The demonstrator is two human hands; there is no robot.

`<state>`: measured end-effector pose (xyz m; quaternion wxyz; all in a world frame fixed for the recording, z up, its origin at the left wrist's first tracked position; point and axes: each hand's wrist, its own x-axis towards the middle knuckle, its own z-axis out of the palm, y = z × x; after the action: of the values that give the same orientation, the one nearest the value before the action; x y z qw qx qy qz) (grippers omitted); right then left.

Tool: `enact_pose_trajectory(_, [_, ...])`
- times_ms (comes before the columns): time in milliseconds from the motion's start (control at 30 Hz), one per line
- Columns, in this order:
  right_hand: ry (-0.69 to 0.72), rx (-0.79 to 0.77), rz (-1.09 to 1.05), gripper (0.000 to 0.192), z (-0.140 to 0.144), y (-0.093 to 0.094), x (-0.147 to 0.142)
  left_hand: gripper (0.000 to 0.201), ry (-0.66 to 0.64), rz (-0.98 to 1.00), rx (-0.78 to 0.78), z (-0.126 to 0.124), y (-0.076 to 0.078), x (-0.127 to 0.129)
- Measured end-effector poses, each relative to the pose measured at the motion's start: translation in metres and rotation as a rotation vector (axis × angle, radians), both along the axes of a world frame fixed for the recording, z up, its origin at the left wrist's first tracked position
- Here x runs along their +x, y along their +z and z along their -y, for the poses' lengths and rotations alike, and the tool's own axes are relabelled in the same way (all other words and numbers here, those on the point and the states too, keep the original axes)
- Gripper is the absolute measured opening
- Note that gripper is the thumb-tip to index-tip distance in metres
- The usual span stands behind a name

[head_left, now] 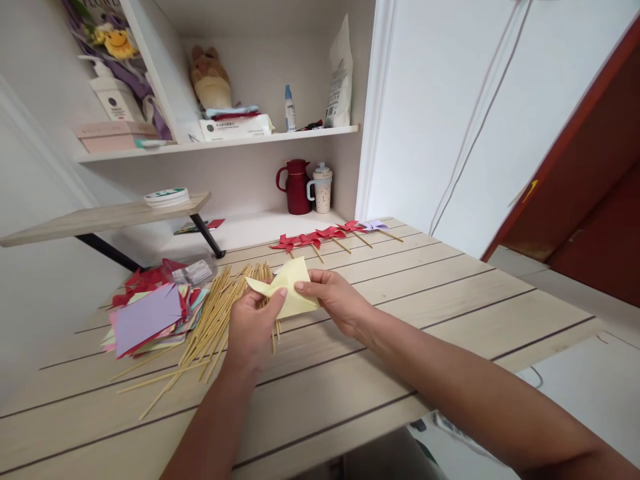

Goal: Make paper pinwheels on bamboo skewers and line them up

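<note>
A pale yellow sheet of paper is held up between my two hands over the table. My left hand pinches its left side, where one corner sticks out to the left. My right hand grips the right edge between thumb and fingers. Beneath and left of the paper lie many thin wooden sticks in a loose bundle. Left of them is a stack of coloured paper sheets, a purple one on top. Along the far edge lie several red paper pinwheels and one lilac pinwheel, on sticks.
A slatted wooden table spans the view. A small raised shelf on black legs stands at the back left, a clear plastic packet below it. A red jug and a speckled cup stand in the alcove.
</note>
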<state>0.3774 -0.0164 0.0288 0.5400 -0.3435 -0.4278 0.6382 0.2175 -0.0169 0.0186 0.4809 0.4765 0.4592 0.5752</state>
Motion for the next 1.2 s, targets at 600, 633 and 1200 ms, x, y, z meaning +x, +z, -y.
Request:
enact_pose_trajectory(600, [0.088, 0.419, 0.428, 0.012, -0.002, 0.005, 0.017, 0.037, -0.222, 0.205, -0.257, 0.001, 0.011, -0.014])
enact_pose_trajectory(633, [0.081, 0.443, 0.456, 0.012, -0.002, 0.005, 0.018, 0.037, -0.227, 0.206, -0.251, 0.001, 0.011, -0.015])
enact_pose_trajectory(1200, [0.116, 0.599, 0.478, 0.009, -0.004, 0.003, 0.016, 0.040, -0.247, 0.226, -0.215, 0.003, 0.014, -0.014])
